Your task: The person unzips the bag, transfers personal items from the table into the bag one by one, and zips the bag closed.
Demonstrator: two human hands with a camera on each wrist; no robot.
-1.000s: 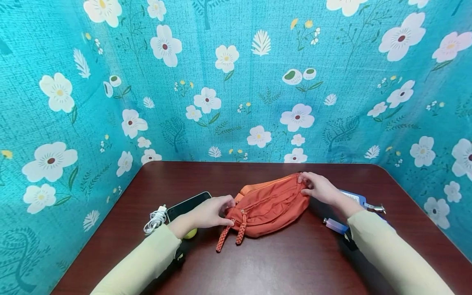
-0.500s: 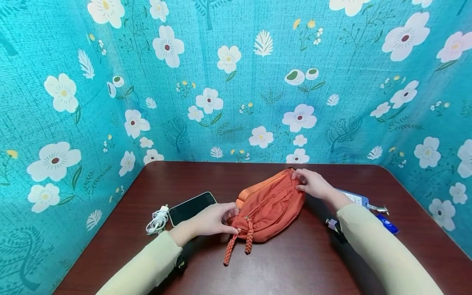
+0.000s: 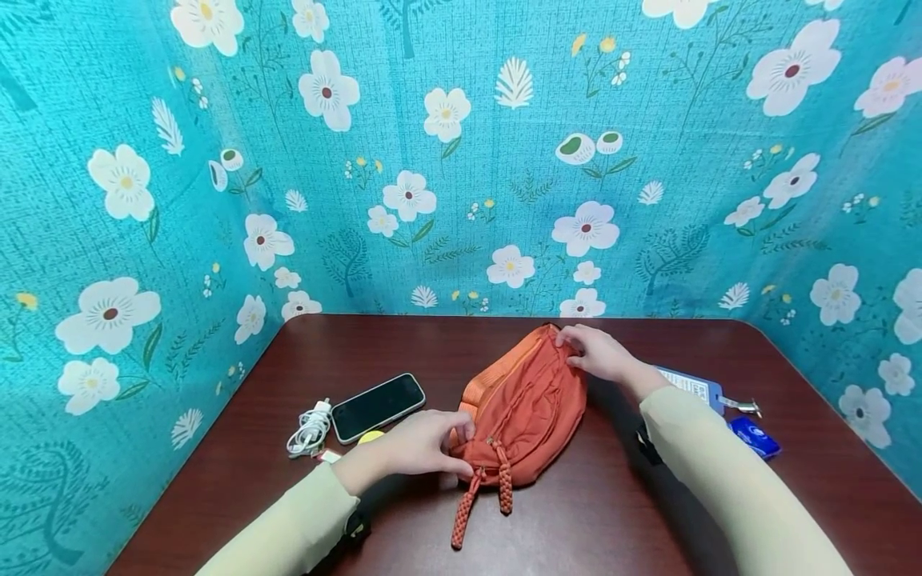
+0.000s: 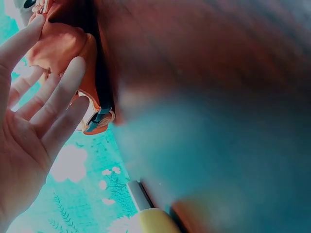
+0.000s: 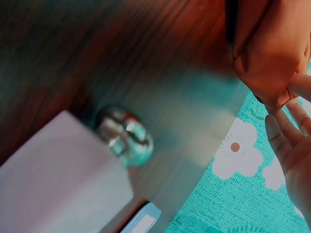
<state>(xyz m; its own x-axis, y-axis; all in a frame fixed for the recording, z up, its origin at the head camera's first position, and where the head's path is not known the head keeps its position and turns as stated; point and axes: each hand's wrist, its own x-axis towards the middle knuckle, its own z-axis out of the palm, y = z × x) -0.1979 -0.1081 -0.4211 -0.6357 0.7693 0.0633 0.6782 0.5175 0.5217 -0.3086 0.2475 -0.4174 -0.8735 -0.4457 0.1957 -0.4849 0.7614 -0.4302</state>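
Note:
An orange-red fabric waist bag [image 3: 529, 408] stands tilted on the dark wooden table, its long side slanting from near left to far right. Two braided zipper pulls [image 3: 467, 508] hang from its near end, and an orange strap [image 3: 491, 382] runs along the back. My left hand [image 3: 418, 444] holds the near end, thumb by the zipper pulls; in the left wrist view its fingers [image 4: 65, 85] reach along the bag. At the upper right corner, my right hand [image 3: 601, 352] pinches the fabric between thumb and fingers, as the right wrist view also shows.
Left of the bag lie a phone [image 3: 378, 406], a coiled white charger cable [image 3: 310, 430] and a yellow round thing [image 3: 370, 437], partly behind my left hand. On the right, a blue-and-white card holder [image 3: 693, 386] with a metal clip and a blue packet [image 3: 754, 437] lie beyond my right sleeve.
Both hands have turned the bag: its near end has come closer and to the right, its far end has swung left and up. The phone and yellow thing show more fully.

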